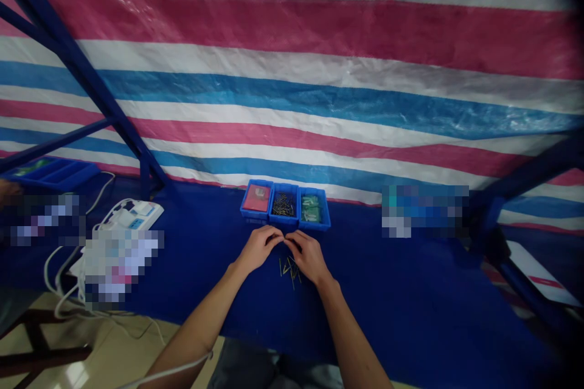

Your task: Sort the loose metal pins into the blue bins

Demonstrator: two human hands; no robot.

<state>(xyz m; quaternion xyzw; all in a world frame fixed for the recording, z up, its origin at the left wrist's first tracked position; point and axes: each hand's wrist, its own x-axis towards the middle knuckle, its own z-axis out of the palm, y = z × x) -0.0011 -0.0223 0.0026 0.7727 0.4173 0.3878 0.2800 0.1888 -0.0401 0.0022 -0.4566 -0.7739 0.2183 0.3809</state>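
Note:
My left hand (260,248) and my right hand (311,256) meet fingertip to fingertip above the blue table (360,292). Both are closed in a pinch; whatever lies between the fingers is too small to make out. Just below them, partly under my right hand, several thin screw-like metal pieces (291,271) lie loose. Behind the hands stand three blue bins side by side. The left bin (254,216) has something flat and red in it, the middle bin (283,219) dark screw-like pieces, and the right bin (314,225) small green-and-clear packets.
A white power strip (148,214) with cables lies to the left, beside a blurred-out item. A blue divided tray (68,176) sits farther left, near a person's hand (8,193). Blue metal posts (132,140) rise at both sides before a striped tarp (292,97).

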